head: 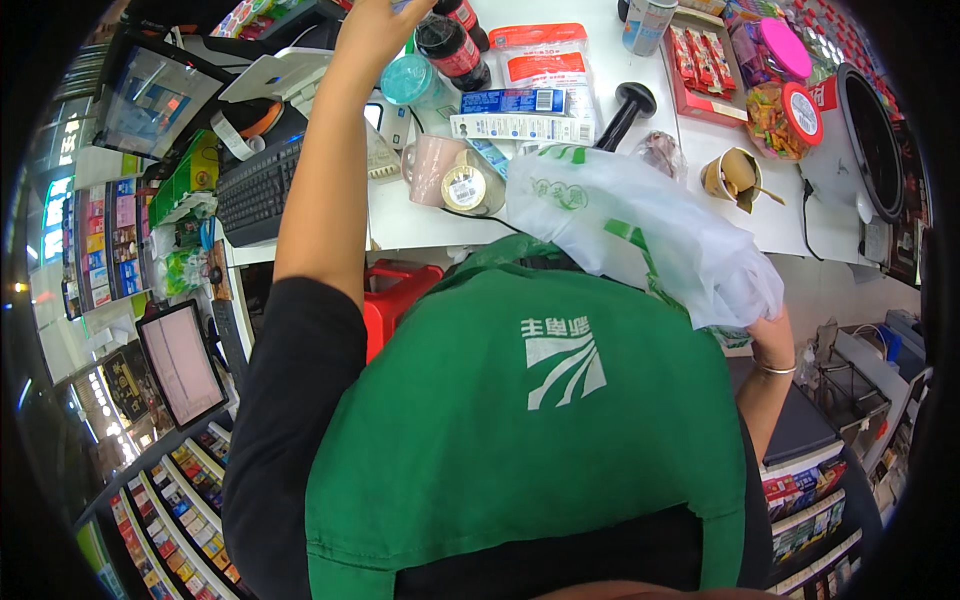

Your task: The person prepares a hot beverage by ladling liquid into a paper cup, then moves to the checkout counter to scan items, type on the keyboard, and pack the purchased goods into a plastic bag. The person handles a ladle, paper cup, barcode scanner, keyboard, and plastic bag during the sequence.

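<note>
My left hand [377, 34] reaches to the top edge of the view, left of two dark cola bottles [453, 51]. Its fingers are cut off there, so I cannot tell what they hold. On the other side, my right hand [771, 334] grips the bunched end of a white plastic bag [637, 210] with green print. The bag stretches over the counter edge in front of my green apron [517, 450]. Left of the bag stand a pink mug [427, 169] and a jar [480, 184] with a labelled lid. Beyond lie a blue box [514, 100] and a white box [525, 127].
A keyboard [259, 191] and a monitor [154, 101] stand at left. On the white counter [465, 232] are a black handheld scanner or stand [628, 112], a paper cup [731, 178], candy jars [784, 120], a snack box [701, 64] and a cooker [855, 150]. A red container [390, 300] sits below.
</note>
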Demonstrator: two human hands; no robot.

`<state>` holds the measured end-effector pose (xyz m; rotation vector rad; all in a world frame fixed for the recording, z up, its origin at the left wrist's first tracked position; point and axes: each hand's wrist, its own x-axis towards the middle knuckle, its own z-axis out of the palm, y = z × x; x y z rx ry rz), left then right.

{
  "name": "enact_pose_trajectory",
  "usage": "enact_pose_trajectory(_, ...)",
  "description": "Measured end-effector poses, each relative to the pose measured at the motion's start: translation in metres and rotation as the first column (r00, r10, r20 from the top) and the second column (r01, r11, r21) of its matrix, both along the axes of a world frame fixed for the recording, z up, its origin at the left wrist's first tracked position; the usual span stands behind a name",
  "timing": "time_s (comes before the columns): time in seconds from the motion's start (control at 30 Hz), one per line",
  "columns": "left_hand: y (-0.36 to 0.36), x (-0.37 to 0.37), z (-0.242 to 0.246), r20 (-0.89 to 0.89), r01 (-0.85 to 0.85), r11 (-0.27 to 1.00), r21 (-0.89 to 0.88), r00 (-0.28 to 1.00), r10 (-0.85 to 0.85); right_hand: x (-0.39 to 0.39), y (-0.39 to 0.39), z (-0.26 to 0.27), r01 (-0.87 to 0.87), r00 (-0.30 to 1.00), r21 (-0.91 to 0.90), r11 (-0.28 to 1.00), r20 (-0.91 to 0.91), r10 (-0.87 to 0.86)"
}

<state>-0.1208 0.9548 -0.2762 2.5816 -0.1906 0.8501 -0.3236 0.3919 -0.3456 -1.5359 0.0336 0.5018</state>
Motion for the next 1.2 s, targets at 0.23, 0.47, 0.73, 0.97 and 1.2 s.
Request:
enact_pose_trajectory(0.23, 0.006, 0.005, -0.02, -0.402, 0.062, 0.986, 0.153, 0.916, 0.005, -0.02, 0.004, -0.002, 0.512, 0.857, 0.415, 0.752, -0.181, -0.483)
enact_pose_trajectory(0.47, 0.008, -0.036, 0.053, -0.249, 0.104, 0.994, -0.026, 0.963, -0.107, 0.053, 0.068, 0.101, 0.279, 0.954, 0.671, 0.687, -0.112, -0.279)
enact_pose_trajectory(0.73, 0.012, -0.075, 0.131, 0.03, 0.367, 0.734, -0.572, 0.903, -0.428, 0.153, 0.199, 0.135, -0.034, 0.988, 0.65, 0.759, -0.092, 0.123)
enact_pose_trajectory(0.97, -0.068, -0.027, 0.039, -0.031, 0.404, 0.626, -0.666, 0.825, -0.565, 0.183, 0.313, 0.144, -0.186, 0.982, 0.476, 0.859, 0.106, 0.153)
enact_pose_trajectory(1.2, -0.088, 0.062, 0.051, -0.046, 0.483, 0.876, -0.022, 0.874, -0.483, 0.228, 0.288, 0.191, -0.23, 0.918, 0.704, 0.672, 0.386, -0.091)
